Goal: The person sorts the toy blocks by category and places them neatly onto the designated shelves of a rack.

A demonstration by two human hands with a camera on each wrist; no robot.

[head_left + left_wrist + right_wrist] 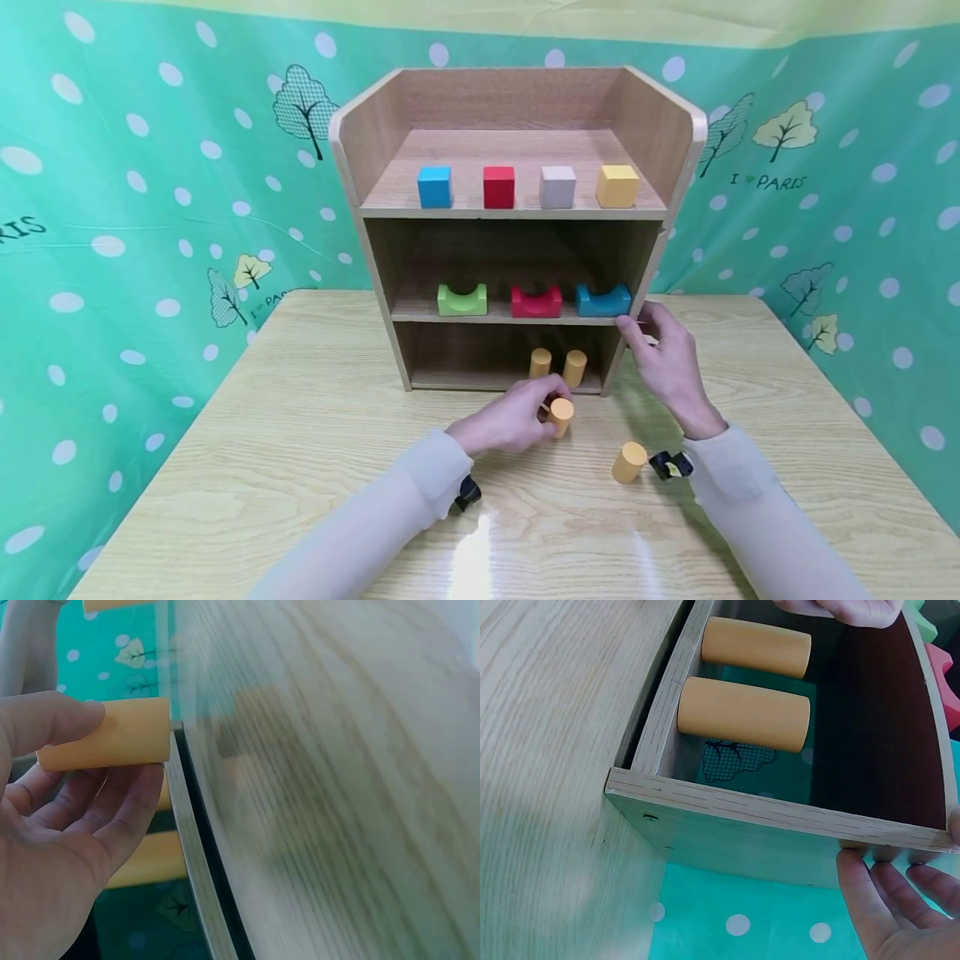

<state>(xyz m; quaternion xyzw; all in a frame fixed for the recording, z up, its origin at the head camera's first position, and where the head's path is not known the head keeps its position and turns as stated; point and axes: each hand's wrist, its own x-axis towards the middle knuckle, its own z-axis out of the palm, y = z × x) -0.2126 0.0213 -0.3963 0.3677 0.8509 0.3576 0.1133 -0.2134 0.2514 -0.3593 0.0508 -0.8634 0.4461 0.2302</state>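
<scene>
My left hand [517, 414] pinches an upright orange wooden cylinder [561, 417] just in front of the bottom shelf. In the left wrist view the thumb lies on one side of this cylinder [131, 739] and the fingers on the other. My right hand [670, 358] holds the right side of a small wooden shelf unit [510, 100]. Its fingertips [849, 859] press the outer face of the side panel, with the thumb at the front edge. Two more orange cylinders [540, 363] [742, 712] stand on the bottom shelf, close to its right side.
Another orange cylinder [629, 463] stands on the table [300, 400] near the right wrist. Blue, red, white and yellow cubes [498, 187] line the top shelf. Green, red and blue arch blocks [536, 303] sit on the middle shelf. A dotted green cloth [187, 167] hangs behind.
</scene>
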